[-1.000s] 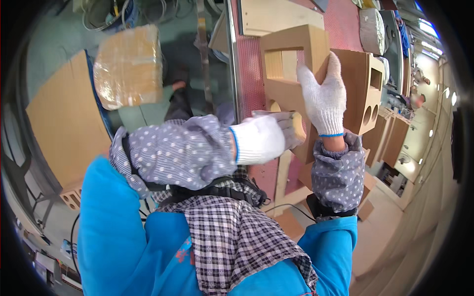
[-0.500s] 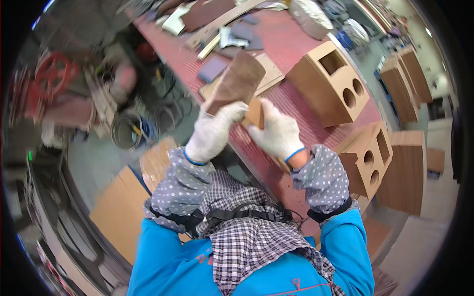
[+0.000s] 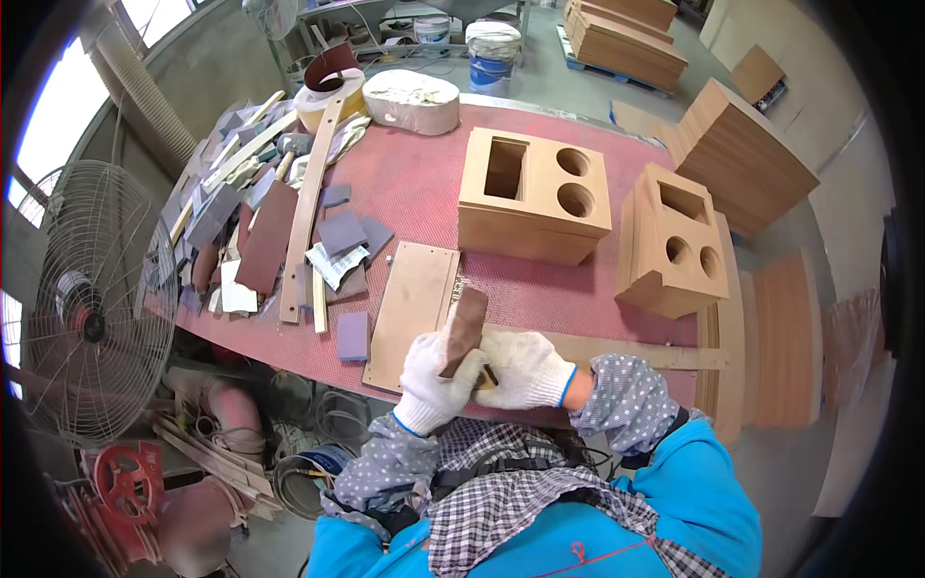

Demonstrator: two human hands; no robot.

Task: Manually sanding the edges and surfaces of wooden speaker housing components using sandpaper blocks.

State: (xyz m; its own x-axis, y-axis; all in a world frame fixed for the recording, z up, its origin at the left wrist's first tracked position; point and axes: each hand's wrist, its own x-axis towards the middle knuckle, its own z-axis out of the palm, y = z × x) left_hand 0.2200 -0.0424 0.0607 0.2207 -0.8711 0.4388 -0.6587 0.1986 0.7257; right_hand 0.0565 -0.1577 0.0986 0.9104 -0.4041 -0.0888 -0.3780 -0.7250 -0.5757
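Gripping a brown strip (image 3: 468, 323), the left hand (image 3: 426, 380) has its gloved fingers wrapped round it, over the near edge of the red tabletop (image 3: 409, 178). The right hand (image 3: 525, 369), gloved too, meets the left with its fingers bent; I can't tell from here whether they grasp the small dark piece (image 3: 488, 378) showing between the two. Just beyond the left hand lies a flat wooden panel (image 3: 409, 289), a purple block (image 3: 354, 336) beside it. Farther across stands a wooden box (image 3: 520, 231) with one rectangular opening and two round holes.
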